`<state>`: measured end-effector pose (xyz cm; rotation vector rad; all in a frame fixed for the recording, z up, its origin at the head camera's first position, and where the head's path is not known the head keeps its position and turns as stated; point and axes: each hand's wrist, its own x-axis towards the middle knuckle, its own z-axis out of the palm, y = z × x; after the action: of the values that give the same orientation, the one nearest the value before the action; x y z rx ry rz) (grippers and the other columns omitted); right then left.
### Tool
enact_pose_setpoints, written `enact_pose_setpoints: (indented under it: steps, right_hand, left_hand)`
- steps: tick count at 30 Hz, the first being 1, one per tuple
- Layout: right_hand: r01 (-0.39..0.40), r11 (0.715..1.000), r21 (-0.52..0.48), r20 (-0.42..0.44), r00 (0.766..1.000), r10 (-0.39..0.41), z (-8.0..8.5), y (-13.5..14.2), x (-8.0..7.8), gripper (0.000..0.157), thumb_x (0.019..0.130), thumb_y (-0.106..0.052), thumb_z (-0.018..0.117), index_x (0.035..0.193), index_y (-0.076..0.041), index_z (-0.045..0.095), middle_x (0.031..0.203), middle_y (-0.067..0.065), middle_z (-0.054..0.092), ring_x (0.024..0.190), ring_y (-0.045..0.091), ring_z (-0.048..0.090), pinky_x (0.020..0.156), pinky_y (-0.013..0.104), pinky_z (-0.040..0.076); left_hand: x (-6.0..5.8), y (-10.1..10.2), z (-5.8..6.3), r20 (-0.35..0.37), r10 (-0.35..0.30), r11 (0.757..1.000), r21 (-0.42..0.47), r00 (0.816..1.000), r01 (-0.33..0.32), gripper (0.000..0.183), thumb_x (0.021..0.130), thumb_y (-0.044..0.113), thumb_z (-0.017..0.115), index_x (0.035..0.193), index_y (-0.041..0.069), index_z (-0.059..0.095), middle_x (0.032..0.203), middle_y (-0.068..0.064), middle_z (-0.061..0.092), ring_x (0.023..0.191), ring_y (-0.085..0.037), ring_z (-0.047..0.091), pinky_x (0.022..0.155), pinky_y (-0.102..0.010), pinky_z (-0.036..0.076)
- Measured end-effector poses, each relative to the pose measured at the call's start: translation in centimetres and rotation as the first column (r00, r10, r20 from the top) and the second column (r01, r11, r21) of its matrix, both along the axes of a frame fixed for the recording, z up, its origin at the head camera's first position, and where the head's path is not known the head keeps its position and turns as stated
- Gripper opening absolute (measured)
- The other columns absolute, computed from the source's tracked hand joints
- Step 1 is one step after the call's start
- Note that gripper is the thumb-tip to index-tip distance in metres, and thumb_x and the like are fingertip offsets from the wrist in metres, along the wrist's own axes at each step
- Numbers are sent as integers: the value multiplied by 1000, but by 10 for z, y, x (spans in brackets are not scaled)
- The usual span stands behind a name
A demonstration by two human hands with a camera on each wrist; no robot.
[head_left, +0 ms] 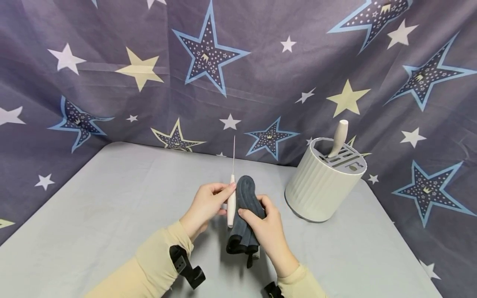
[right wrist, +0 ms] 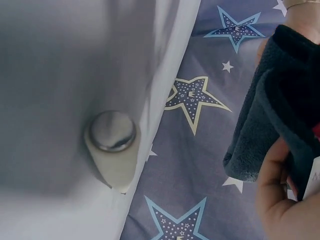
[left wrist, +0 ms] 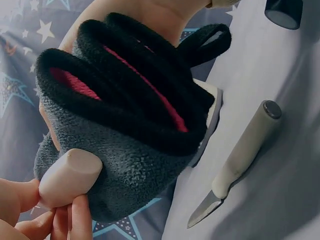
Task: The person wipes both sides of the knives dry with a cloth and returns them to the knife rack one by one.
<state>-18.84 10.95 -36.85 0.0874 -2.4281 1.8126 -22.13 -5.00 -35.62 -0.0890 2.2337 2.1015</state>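
My left hand (head_left: 204, 208) pinches the white handle of a knife (head_left: 231, 205) between thumb and fingers. Its thin blade points up and away, edge-on in the head view. In my right hand (head_left: 271, 231) is a folded dark grey cloth (head_left: 246, 207), thumb on the near side. The left wrist view shows the cloth's black trim, pinkish-red inner side and hanging loop (left wrist: 205, 46). The knife handle's butt overlaps the cloth there. Beneath the hands, a second knife (left wrist: 248, 145) with a pale handle and short blade lies on the table; the cloth mostly hides it in the head view.
To the right stands a cream ribbed knife block (head_left: 316, 186) with a slotted top. A white-handled knife (head_left: 339, 138) sticks up out of it, leaning. The grey-covered table (head_left: 112, 223) ends at a star-patterned curtain (head_left: 261, 82) behind and at both sides.
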Motion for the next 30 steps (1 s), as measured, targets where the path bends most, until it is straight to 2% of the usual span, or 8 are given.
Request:
enact_pose_setpoints:
  steps: [9,17,22,25,30]
  right_hand:
    - [22,1000,-12,-8,1000,-22,1,1,-1,32,79,-20,74,110,-13,66,90,10,67,71,15,63,62,29,55]
    - [43,998,-38,-54,998,-45,4,5,-6,34,79,-17,75,111,-8,66,94,13,67,73,15,63,64,28,54]
    - [63,997,-50,-47,997,-66,6,6,-7,35,80,-16,75,113,-8,66,98,14,67,76,15,63,66,28,54]
    - [79,995,-53,-52,995,-82,7,7,-9,35,80,-17,74,113,-8,65,98,13,66,77,14,62,66,28,54]
    - [107,993,-57,-73,991,-111,7,9,-12,31,81,-15,74,110,-8,67,98,13,65,78,15,62,67,27,54]
  left_hand:
    - [4,2,-1,-24,-9,1000,7,1000,9,34,96,29,65,113,0,72,95,-8,69,79,-10,62,62,-28,56]
    - [12,9,0,-18,-23,1000,2,1000,23,34,95,29,67,115,2,71,94,-7,69,76,-10,61,57,-24,53]
    - [17,12,-1,-32,-33,999,-15,999,33,31,94,26,67,114,3,72,97,-9,71,73,-10,61,56,-25,53]
    - [21,13,-2,-44,-57,998,-28,997,56,31,94,25,67,114,2,72,101,-10,73,72,-10,62,56,-27,54]
    - [26,14,-3,-55,-115,993,-45,992,112,32,94,24,68,114,0,71,93,-11,71,69,-10,63,56,-30,57]
